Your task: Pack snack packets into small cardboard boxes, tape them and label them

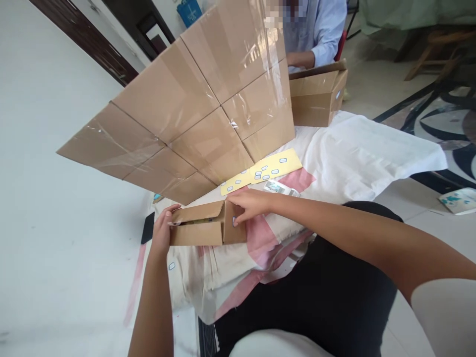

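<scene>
A small brown cardboard box (197, 234) sits on the cloth-covered table, its top flaps nearly meeting with a dark gap between them. My left hand (162, 225) grips the left end of the box, the fingers curled over its far corner. At the other end my right hand (247, 202) is closed on the box, with one finger at a small blue-edged sticker (234, 221) on the end face. What lies inside the box is hidden. Just beyond my right hand is a yellow sheet (277, 166) bearing several similar stickers.
A tall taped cardboard panel (208, 134) stands across the table behind the box. Past it, a person in a light blue shirt (322, 29) sits by another cardboard box (316, 96). A small white packet (280, 188) and a dark flat object (148, 228) lie nearby.
</scene>
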Available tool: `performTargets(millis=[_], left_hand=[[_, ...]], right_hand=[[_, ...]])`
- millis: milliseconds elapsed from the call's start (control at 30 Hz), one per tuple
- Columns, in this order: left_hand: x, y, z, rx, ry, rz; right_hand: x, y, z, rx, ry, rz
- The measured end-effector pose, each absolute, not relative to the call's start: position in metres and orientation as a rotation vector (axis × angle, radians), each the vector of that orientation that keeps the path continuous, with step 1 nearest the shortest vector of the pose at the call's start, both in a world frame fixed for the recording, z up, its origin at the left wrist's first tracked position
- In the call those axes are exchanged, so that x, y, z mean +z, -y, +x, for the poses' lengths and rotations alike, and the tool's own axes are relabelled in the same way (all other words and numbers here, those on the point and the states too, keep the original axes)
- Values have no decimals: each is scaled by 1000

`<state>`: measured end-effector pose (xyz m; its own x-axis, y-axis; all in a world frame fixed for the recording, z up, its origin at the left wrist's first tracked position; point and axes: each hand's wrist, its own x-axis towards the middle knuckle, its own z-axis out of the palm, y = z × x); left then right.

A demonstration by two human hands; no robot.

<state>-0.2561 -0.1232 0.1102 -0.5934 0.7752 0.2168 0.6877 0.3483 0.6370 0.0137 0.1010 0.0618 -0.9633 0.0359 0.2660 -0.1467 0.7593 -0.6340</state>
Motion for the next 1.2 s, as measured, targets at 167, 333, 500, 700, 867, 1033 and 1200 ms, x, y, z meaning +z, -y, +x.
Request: performTargets(millis=[167, 333, 500, 700, 867, 1033, 1200], left_hand=[[122, 143, -243, 1129, -2477, 1567], [125, 163, -233, 973, -2347, 1997], [115, 173, -225, 901, -2559, 2117], [98, 173, -212, 989, -2723, 2069], [103, 169, -203, 1020, -2847, 1891], [113, 168, -200, 949, -2814, 1760], [114, 159, -191, 1282, -2653, 1469]], right_hand=[[65, -99, 20, 995, 2714, 26], [67, -96, 25, 1014, 2734, -7], [65, -97, 23, 1024, 2759, -27], [61, -97, 20, 1009, 2769, -33], [59, -98, 19, 1007, 2776, -50], [60, -99, 18, 1029, 2791, -55], [60, -98, 16, 1013, 2805, -70]])
